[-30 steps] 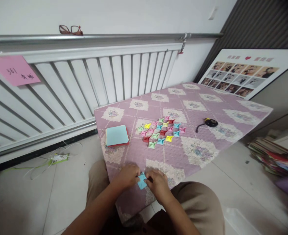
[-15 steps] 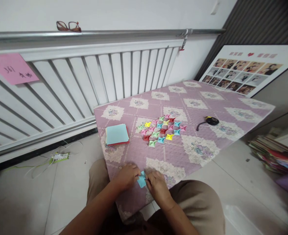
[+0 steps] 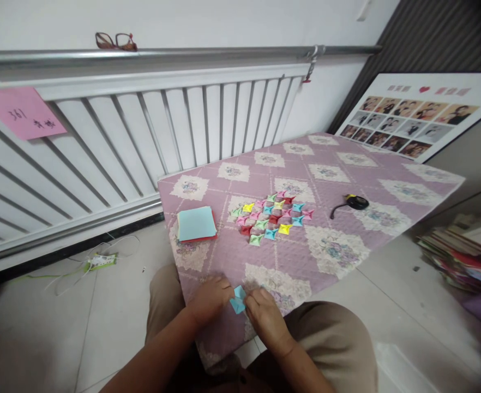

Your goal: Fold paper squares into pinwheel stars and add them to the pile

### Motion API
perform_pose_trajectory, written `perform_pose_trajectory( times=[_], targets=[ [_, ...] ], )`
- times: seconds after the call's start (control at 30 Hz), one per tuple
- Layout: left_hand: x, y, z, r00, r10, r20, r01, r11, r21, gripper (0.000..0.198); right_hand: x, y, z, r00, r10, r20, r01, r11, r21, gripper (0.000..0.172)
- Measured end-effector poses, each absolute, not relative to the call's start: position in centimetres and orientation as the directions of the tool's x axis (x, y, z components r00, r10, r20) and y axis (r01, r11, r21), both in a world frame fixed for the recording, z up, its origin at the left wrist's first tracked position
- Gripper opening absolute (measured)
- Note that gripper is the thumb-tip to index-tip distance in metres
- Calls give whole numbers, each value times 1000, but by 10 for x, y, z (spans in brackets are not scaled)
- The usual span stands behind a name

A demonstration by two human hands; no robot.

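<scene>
Near the table's front corner, a small piece of folded blue paper (image 3: 238, 301) lies between my two hands. My left hand (image 3: 211, 299) has its fingers closed on the paper's left side. On the right side, my right hand (image 3: 265, 314) pinches the paper's other edge; the fingertips partly cover it. Farther back, several small folded paper pieces (image 3: 274, 219) in pink, green, yellow, red and blue stand in rows on the cloth. A stack of square paper sheets (image 3: 196, 225), light blue on top with red showing beneath, sits to the left of them.
A purple floral cloth (image 3: 224, 256) covers the table. A black and yellow object with a strap (image 3: 355, 202) lies on the right. Behind stands a white radiator (image 3: 208, 120), with glasses (image 3: 116, 42) on the pipe above. A power strip (image 3: 101, 261) rests on the floor.
The folded blue paper has changed shape slightly, its upper part looking wider between my fingers. Both hands stay in nearly the same place. The view has shifted a little.
</scene>
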State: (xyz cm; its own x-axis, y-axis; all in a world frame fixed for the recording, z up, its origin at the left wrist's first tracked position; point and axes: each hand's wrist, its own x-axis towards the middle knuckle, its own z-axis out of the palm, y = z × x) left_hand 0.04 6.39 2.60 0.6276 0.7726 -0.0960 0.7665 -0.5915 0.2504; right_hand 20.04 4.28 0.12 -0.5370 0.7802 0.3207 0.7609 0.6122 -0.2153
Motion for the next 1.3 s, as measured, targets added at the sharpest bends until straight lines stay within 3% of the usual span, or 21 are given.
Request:
perform_pose_trajectory(
  times=[0.37, 0.8, 1.07, 1.3],
  targets=[
    [-5, 52, 18, 668, 744, -1, 736, -660, 151, 14, 205, 40, 10, -614, 723, 317, 709, 681, -183, 8],
    [-4, 41, 10, 648, 753, 112, 747, -657, 101, 13, 207, 38, 8, -619, 721, 312, 705, 685, -185, 9],
    [4, 21, 16, 590, 799, 115, 801, -597, 44, 27, 213, 23, -4, -568, 728, 383, 730, 661, -173, 21],
    [6, 9, 18, 575, 817, 35, 813, -576, 82, 38, 205, 10, -8, -446, 795, 412, 824, 544, -158, 25]
  ],
)
